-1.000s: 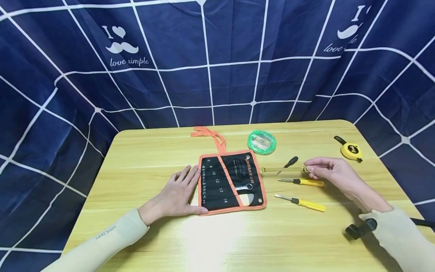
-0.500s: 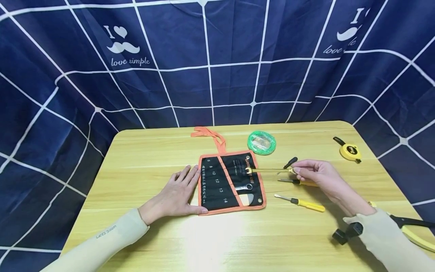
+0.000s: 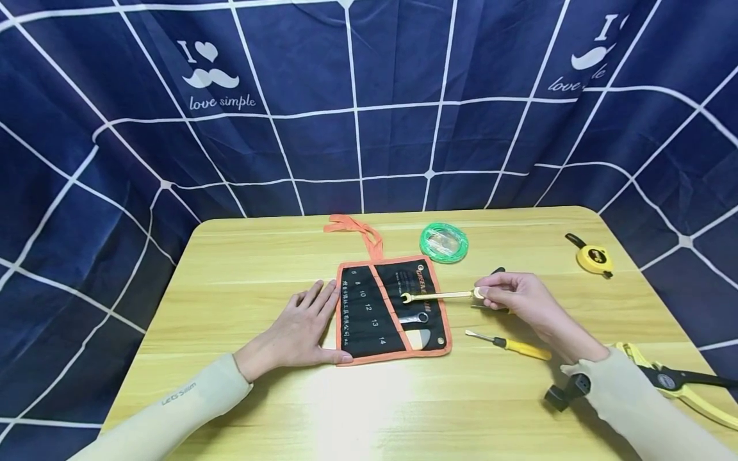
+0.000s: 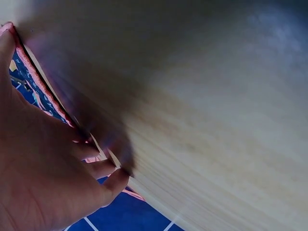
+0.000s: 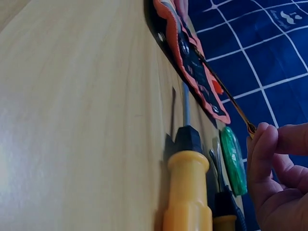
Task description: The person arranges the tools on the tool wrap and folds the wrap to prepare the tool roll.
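Observation:
A black tool pouch with orange edging lies flat on the table. My left hand rests along its left edge, fingers straight and thumb on the near corner. Between thumb and fingers my right hand pinches one end of a gold-coloured wrench. The wrench's open-ended head is over the pouch, near the pocket openings. A silver wrench and a pale flat piece with a grey tip stick out of lower pockets. In the right wrist view the gold wrench slants toward the pouch.
Right of the pouch lies a yellow-handled screwdriver; other screwdrivers are partly hidden by the right hand. A green coil sits behind, with a yellow tape measure farther right. Yellow-and-black pliers-like tool lies under the right forearm.
My right hand has moved left with the wrench, carrying its head from the pouch's right edge to over the pouch near the pockets. My left hand has stayed put.

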{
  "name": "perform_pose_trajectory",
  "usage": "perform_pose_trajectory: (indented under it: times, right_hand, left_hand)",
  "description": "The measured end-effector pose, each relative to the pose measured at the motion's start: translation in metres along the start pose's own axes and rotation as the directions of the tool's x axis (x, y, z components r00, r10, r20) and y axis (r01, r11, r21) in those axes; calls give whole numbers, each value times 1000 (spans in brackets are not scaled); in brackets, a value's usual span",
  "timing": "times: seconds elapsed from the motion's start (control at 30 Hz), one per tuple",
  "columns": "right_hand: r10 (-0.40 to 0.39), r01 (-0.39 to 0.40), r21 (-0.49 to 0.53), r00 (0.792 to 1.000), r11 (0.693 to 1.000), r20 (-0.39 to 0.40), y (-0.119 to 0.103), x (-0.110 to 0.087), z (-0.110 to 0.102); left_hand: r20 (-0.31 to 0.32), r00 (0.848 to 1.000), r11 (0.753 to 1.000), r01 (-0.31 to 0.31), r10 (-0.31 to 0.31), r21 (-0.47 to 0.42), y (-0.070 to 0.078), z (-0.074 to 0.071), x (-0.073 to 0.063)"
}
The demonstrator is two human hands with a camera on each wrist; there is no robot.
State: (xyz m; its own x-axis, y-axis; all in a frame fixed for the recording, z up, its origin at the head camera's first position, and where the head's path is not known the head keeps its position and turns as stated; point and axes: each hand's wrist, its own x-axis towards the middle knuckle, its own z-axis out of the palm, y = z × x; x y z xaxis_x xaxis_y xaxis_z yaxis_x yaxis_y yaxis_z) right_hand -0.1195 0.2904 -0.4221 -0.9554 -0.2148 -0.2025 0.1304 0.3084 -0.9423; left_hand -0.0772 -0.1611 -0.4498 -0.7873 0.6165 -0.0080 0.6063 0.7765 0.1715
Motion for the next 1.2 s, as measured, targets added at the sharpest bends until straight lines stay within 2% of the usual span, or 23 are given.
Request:
perform_pose_trajectory:
  times: [0.27,0.5,0.67,0.87,1.2]
  right_hand:
    - [41,-42,19,999,999,35,1,5,11]
    - [77,-76,-12,996,997,50,-3,12,18]
    - [90,-90,-3,993,996,81,-5,15,23]
    - [98,-98,-6,989,995,114,-8,18,32]
    - [70,-56,-87,984,995,165,-13,25,45]
  left_hand:
    - [-2,1000,1000,-1,1,1,0,0,0]
    - [-22,1000,1000,-7,7,-10,-4,8,0]
    - [15,1000,1000,12,-12,-8,-1,0,-1]
    - [26,999,1000,21,-21,-7,0,-2,-1]
    - [23,1000,1000,17,-17,-5,0,-1,1]
